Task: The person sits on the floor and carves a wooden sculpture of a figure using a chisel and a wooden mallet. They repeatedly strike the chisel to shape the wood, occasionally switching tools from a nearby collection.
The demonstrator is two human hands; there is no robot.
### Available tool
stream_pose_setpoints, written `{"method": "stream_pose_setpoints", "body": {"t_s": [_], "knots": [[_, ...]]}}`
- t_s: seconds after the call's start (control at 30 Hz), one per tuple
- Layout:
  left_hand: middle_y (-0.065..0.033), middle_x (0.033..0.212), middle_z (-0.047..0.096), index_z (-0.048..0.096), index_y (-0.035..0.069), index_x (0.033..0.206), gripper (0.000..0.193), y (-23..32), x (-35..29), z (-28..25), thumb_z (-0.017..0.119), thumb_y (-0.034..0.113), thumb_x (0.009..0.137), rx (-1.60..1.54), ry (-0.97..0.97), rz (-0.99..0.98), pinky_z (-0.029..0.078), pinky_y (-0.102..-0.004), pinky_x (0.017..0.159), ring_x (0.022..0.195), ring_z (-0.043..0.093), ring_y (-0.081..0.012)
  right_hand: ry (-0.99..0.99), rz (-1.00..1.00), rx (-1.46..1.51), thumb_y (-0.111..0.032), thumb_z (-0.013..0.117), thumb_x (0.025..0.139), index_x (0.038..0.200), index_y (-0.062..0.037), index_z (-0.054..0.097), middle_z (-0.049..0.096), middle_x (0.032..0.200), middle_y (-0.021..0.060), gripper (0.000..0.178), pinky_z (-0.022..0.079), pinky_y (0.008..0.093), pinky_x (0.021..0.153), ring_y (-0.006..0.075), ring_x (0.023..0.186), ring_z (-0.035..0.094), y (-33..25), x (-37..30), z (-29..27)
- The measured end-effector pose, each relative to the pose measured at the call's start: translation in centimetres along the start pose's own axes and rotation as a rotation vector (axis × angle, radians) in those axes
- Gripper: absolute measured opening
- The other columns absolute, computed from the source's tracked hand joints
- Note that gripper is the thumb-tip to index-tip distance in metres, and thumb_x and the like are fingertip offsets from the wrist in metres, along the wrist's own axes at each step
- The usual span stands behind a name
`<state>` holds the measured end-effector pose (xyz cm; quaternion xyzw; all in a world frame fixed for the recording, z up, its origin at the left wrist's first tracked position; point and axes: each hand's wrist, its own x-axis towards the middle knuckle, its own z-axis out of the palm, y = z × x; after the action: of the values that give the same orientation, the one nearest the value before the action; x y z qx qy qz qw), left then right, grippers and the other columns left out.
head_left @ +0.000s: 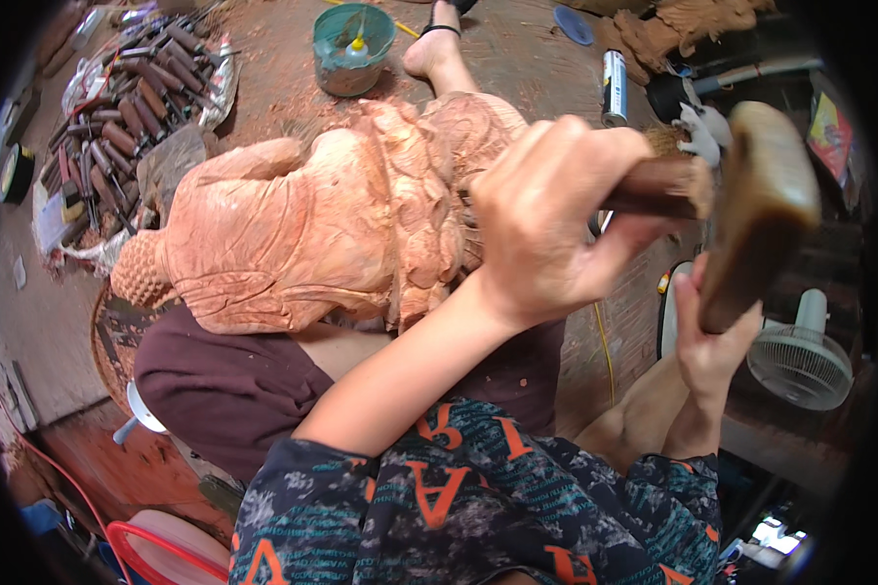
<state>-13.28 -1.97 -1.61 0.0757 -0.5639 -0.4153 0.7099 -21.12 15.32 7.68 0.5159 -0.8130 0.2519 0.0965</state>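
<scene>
A carved reddish wooden statue (pixel 293 234) lies across my legs, its knobbly head to the left and its draped robe toward the middle. My left hand (pixel 556 219) is closed around the brown wooden handle of a chisel (pixel 658 187), over the right end of the statue. The chisel's blade is hidden behind that hand. At the right, my right hand (pixel 717 336) grips a wooden mallet (pixel 761 214). Its thick block stands upright just right of the chisel's butt, with a narrow gap showing between them.
Many wooden-handled carving tools (pixel 132 122) are heaped at the far left. A green tub (pixel 352 49) stands beyond the statue, near a bare foot (pixel 431 54). A spray can (pixel 614 88) stands at the upper right, a fan (pixel 805 361) at the right.
</scene>
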Motion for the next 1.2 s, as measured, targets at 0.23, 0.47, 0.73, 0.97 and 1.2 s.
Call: {"method": "stream_pose_setpoints", "body": {"t_s": [0.23, 0.47, 0.73, 0.97, 1.2], "knots": [[-0.0083, 0.080, 0.053, 0.065, 0.012, 0.109, 0.044, 7.5, -3.1, -3.4, 0.069, 0.010, 0.066, 0.118, -0.537, 0.022, 0.047, -0.0369, 0.059, 0.071, 0.055, -0.0242, -0.259, 0.200, 0.296, 0.005, 0.070, 0.074, 0.140, 0.0017, 0.044, 0.064, 0.123, 0.0215, 0.071, 0.049, 0.0345, 0.096, 0.0291, 0.115, 0.065, 2.1, -4.1, 0.8], [-0.0063, 0.082, 0.052, 0.062, 0.012, 0.090, 0.031, 5.8, -5.9, -5.9, 0.075, 0.003, 0.063, 0.083, -0.650, 0.137, 0.044, -0.0354, 0.062, 0.072, 0.053, -0.0223, -0.447, 0.411, 0.421, -0.014, 0.082, 0.072, 0.134, 0.0010, 0.046, 0.067, 0.112, 0.0204, 0.074, 0.051, 0.0393, 0.089, 0.0336, 0.104, 0.068, 4.4, -8.7, 0.5], [-0.0013, 0.068, 0.045, 0.062, 0.005, 0.078, 0.020, 5.3, -7.2, -6.4, 0.076, 0.018, 0.073, 0.200, -0.747, 0.227, 0.040, -0.0318, 0.062, 0.062, 0.048, -0.0176, -0.146, -0.176, 0.263, -0.010, 0.078, 0.066, 0.106, -0.0080, 0.062, 0.058, 0.074, 0.0053, 0.043, 0.044, 0.0360, 0.056, 0.0242, 0.060, 0.058, 5.1, -10.4, 2.1], [-0.0001, 0.065, 0.045, 0.063, 0.005, 0.082, 0.025, 4.8, -4.2, -6.3, 0.081, 0.020, 0.073, 0.289, -0.854, 0.284, 0.041, -0.0351, 0.060, 0.060, 0.048, -0.0188, -0.026, -0.309, 0.263, -0.011, 0.075, 0.074, 0.106, -0.0106, 0.061, 0.053, 0.070, 0.0026, 0.035, 0.040, 0.0328, 0.050, 0.0202, 0.055, 0.054, 5.1, -10.5, 2.9], [-0.0005, 0.064, 0.038, 0.063, 0.003, 0.081, 0.024, 5.1, -4.5, -7.0, 0.080, 0.019, 0.074, 0.166, -0.829, 0.189, 0.035, -0.0334, 0.056, 0.055, 0.041, -0.0180, -0.010, -0.299, 0.344, -0.012, 0.075, 0.076, 0.107, -0.0103, 0.061, 0.054, 0.071, 0.0027, 0.034, 0.042, 0.0315, 0.049, 0.0200, 0.055, 0.056, 5.0, -10.6, 3.8]]}}
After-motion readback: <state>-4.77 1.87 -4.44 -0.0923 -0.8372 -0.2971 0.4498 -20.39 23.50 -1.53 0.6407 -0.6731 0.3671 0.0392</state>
